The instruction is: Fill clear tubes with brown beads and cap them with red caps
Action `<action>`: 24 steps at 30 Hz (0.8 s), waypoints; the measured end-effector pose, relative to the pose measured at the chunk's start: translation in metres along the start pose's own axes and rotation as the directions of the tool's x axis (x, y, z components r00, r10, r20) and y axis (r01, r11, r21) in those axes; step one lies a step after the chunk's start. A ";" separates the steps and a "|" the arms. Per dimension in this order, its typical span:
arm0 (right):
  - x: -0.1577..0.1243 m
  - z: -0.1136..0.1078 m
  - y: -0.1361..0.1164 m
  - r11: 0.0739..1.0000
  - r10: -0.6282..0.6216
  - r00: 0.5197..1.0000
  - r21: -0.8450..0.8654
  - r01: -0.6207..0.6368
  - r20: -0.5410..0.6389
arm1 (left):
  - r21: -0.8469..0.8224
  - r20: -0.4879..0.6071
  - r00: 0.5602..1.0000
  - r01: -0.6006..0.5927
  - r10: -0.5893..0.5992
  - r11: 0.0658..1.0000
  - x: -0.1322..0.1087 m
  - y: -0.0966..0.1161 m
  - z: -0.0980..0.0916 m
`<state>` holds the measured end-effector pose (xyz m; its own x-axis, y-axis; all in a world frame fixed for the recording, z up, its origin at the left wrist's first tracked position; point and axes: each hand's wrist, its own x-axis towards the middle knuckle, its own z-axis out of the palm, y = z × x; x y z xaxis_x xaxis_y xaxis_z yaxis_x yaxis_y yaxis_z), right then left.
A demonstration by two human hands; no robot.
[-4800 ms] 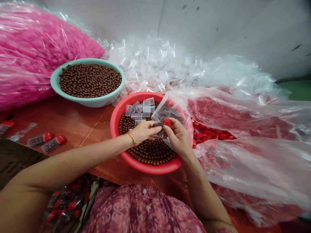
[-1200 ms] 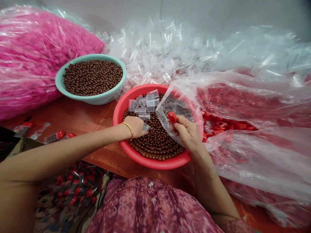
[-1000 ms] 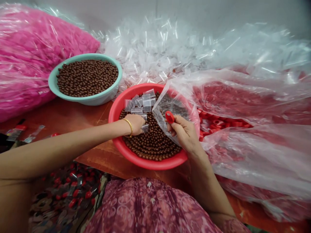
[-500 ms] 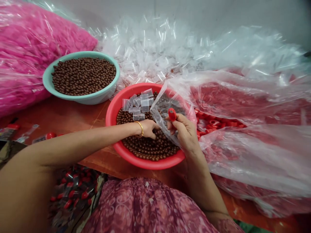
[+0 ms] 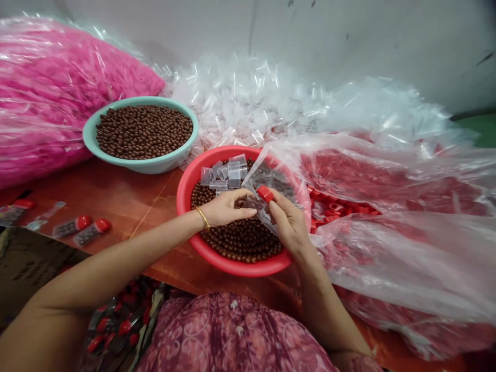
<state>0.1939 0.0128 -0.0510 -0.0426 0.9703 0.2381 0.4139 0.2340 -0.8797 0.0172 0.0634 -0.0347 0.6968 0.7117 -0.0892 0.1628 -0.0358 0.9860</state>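
Observation:
Over the red basin (image 5: 236, 267), my left hand (image 5: 227, 208) is closed round a small clear plastic container (image 5: 253, 204) that looks to have brown balls in it. My right hand (image 5: 290, 221) pinches a red cap (image 5: 265, 194) just above and beside the container's end; whether they touch I cannot tell. Shiny brown balls (image 5: 242, 243) fill the basin below both hands. Several clear containers (image 5: 234, 173) lie on the balls at the basin's far left. A flap of clear plastic bag hangs over the basin's right side, partly behind my right hand.
A turquoise basin (image 5: 91, 139) of brown balls stands at the back left, beside a bag of pink pieces (image 5: 70, 88). Clear containers (image 5: 248, 98) are heaped behind. Red caps (image 5: 335, 206) spill from a bag at right. Capped containers (image 5: 91, 231) lie at the table's left edge.
My left hand has come up out of the balls with the clear container. My right hand has turned the red cap and brought it beside the container. The view has shifted slightly.

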 end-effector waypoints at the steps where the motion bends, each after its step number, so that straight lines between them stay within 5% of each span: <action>1: -0.001 0.001 -0.001 0.997 -0.061 0.998 -0.053 0.060 -0.004 | 0.040 0.000 0.999 -0.033 0.033 0.999 0.000 -0.002 0.000; 5: -0.003 0.002 -0.004 0.953 -0.236 0.972 -0.198 0.230 -0.008 | 0.098 -0.002 0.997 -0.072 0.073 0.993 0.000 -0.011 -0.001; 13: -0.002 0.003 0.001 0.910 -0.355 0.935 -0.222 0.349 0.013 | 0.010 0.021 0.999 -0.033 0.032 0.999 -0.008 -0.009 0.001; 18: -0.006 0.003 -0.002 0.816 -0.440 0.895 -0.382 0.435 0.079 | 0.239 -0.118 0.988 -0.068 0.098 0.969 -0.012 0.000 0.001; 24: -0.005 0.004 -0.007 0.682 -0.497 0.837 -0.494 0.540 0.229 | 0.439 -0.203 0.977 0.034 0.062 0.898 -0.013 0.006 0.003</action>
<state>0.1877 0.0065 -0.0481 -0.4497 0.7101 0.5418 0.7085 0.6530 -0.2677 0.0116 0.0516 -0.0284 0.5493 0.8356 0.0030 0.4762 -0.3160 0.8206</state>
